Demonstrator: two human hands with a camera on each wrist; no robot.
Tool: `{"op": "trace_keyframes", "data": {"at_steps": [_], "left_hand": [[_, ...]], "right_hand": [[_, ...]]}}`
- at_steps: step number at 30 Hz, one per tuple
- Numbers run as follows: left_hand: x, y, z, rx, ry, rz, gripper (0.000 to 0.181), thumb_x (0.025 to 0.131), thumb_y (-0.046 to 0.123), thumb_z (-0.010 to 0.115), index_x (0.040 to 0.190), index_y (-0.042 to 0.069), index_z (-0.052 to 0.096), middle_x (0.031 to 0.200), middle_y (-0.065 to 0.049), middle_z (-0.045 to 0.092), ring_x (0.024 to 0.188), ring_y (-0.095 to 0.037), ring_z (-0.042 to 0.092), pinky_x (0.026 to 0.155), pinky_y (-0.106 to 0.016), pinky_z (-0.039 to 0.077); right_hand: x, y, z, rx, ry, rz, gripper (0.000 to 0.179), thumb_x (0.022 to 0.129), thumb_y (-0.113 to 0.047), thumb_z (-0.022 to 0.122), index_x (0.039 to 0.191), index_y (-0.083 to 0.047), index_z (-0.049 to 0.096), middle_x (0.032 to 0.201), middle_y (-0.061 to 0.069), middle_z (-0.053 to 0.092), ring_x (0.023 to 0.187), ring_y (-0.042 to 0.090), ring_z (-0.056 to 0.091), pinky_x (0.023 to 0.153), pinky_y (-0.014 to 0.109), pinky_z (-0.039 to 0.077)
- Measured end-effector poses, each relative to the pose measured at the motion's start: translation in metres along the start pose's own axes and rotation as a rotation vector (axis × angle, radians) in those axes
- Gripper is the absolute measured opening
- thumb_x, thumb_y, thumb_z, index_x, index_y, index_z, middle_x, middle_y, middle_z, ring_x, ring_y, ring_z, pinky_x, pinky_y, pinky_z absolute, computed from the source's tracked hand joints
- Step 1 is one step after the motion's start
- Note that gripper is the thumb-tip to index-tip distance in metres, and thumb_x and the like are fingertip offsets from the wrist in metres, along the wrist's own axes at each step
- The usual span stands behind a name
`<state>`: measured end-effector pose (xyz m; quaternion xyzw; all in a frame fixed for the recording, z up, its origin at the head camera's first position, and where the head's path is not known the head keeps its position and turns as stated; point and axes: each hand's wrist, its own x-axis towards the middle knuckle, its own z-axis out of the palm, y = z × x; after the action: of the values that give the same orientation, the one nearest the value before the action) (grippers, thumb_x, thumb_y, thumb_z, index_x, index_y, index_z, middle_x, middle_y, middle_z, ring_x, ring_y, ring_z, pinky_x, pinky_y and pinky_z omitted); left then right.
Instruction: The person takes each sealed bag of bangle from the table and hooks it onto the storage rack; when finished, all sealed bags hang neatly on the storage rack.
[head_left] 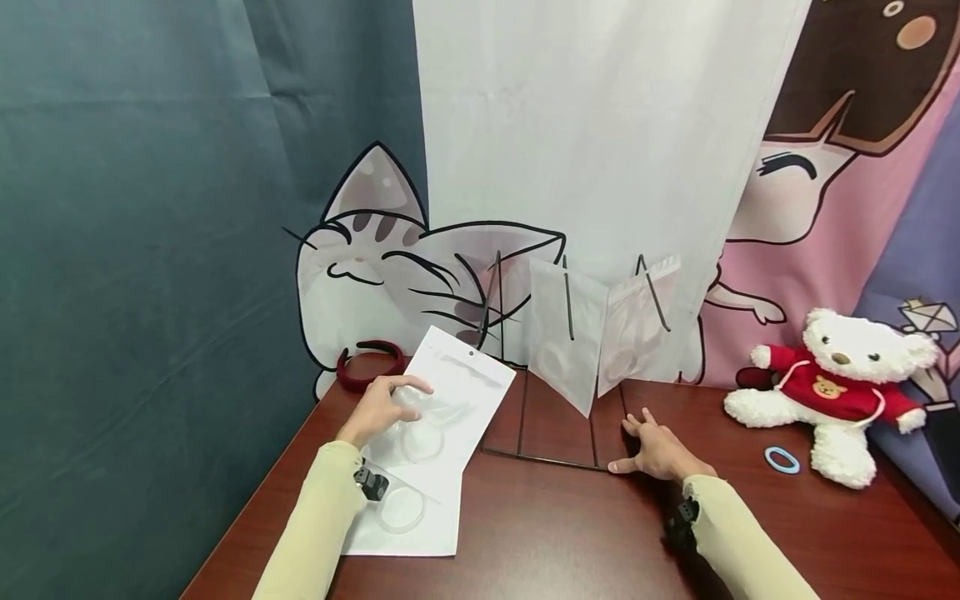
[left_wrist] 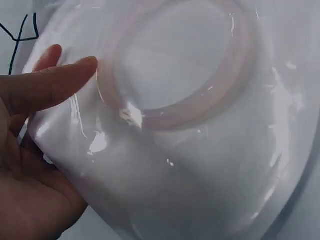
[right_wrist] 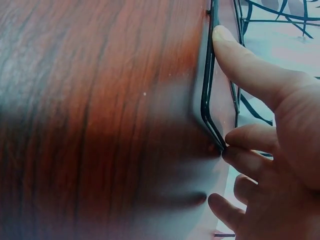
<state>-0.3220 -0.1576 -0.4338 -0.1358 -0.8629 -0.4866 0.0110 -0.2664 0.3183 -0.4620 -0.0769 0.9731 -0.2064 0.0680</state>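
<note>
- The left hand (head_left: 382,407) touches the left side of the top white bag (head_left: 450,408); I cannot tell if its fingers pinch the bag or just lie on it.
- That bag lies tilted on the brown table (head_left: 555,533), partly over a bottom white bag (head_left: 438,523).
- A pale pink ring (left_wrist: 170,119) shows through the clear, shiny front of the top bag.
- The right hand (head_left: 654,448) has loose, spread fingers; its thumb touches the front bar of the black wire rack (head_left: 547,459), near the corner.
- The rack stands on the table, to the right of the two white bags.
- Two more bags hang from its prongs, a left hanging bag (head_left: 551,367) and a right hanging bag (head_left: 626,350).
- A dark red headband (head_left: 352,383) lies behind the left hand.
- On the far right, a white teddy bear (head_left: 828,387) in a red top sits near a small blue band (head_left: 768,457).
</note>
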Motion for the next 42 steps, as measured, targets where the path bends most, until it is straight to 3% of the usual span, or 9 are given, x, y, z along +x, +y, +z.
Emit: {"op": "trace_keyframes", "data": {"at_steps": [6,13,23,26,30,33,42], "left_hand": [[-0.011,0.008,0.001,-0.091,-0.019,0.092,0.029,0.083,-0.007,0.078,0.107,0.009,0.082,0.121,-0.011,0.076,0.126,-0.03,0.062,0.114,-0.053,0.043],[-0.019,0.021,0.001,-0.168,-0.023,0.218,0.024,0.084,-0.006,0.081,0.105,0.006,0.082,0.112,-0.011,0.079,0.112,-0.013,0.067,0.116,-0.056,0.042],[-0.025,0.037,0.003,-0.239,-0.01,0.291,0.019,0.086,-0.004,0.079,0.104,0.003,0.082,0.109,-0.015,0.079,0.109,-0.007,0.068,0.122,-0.066,0.032],[-0.027,0.042,0.004,-0.257,0.005,0.306,0.021,0.085,-0.006,0.08,0.105,0.002,0.082,0.109,-0.015,0.079,0.109,-0.007,0.068,0.122,-0.058,0.037],[-0.027,0.048,0.007,-0.279,0.023,0.315,0.025,0.083,-0.007,0.081,0.106,0.002,0.081,0.11,-0.013,0.079,0.111,-0.007,0.068,0.111,-0.032,0.048],[-0.027,0.051,0.008,-0.294,0.034,0.309,0.026,0.083,-0.007,0.081,0.109,0.001,0.081,0.112,-0.008,0.08,0.113,-0.005,0.068,0.105,-0.021,0.049],[-0.027,0.058,0.009,-0.29,0.049,0.283,0.03,0.087,0.0,0.082,0.116,0.006,0.08,0.124,-0.012,0.077,0.119,-0.007,0.065,0.106,-0.024,0.049]], "right_hand": [[0.0,0.0,0.0,0.008,-0.009,0.014,0.104,0.078,-0.043,0.093,0.152,0.012,0.046,0.161,0.039,0.035,0.152,0.063,0.018,0.118,0.072,0.031],[0.001,-0.001,-0.001,0.022,-0.017,0.025,0.106,0.078,-0.045,0.092,0.154,0.011,0.044,0.162,0.037,0.033,0.153,0.063,0.016,0.118,0.073,0.029],[0.002,0.001,-0.001,0.029,-0.012,0.034,0.107,0.077,-0.045,0.093,0.154,0.01,0.044,0.163,0.037,0.031,0.152,0.064,0.017,0.118,0.073,0.03],[0.002,0.002,0.001,0.027,-0.007,0.028,0.107,0.077,-0.045,0.093,0.154,0.011,0.044,0.163,0.037,0.033,0.152,0.064,0.017,0.118,0.072,0.03],[0.001,0.002,0.001,0.022,-0.001,0.019,0.106,0.077,-0.045,0.093,0.154,0.011,0.045,0.162,0.038,0.033,0.151,0.064,0.018,0.118,0.072,0.031],[0.001,0.002,0.002,0.026,0.0,0.017,0.106,0.077,-0.045,0.093,0.154,0.011,0.045,0.162,0.039,0.032,0.151,0.064,0.019,0.118,0.072,0.031],[0.0,0.002,0.002,0.027,0.003,0.009,0.106,0.078,-0.044,0.093,0.153,0.012,0.045,0.161,0.039,0.033,0.152,0.064,0.018,0.118,0.072,0.031]]}}
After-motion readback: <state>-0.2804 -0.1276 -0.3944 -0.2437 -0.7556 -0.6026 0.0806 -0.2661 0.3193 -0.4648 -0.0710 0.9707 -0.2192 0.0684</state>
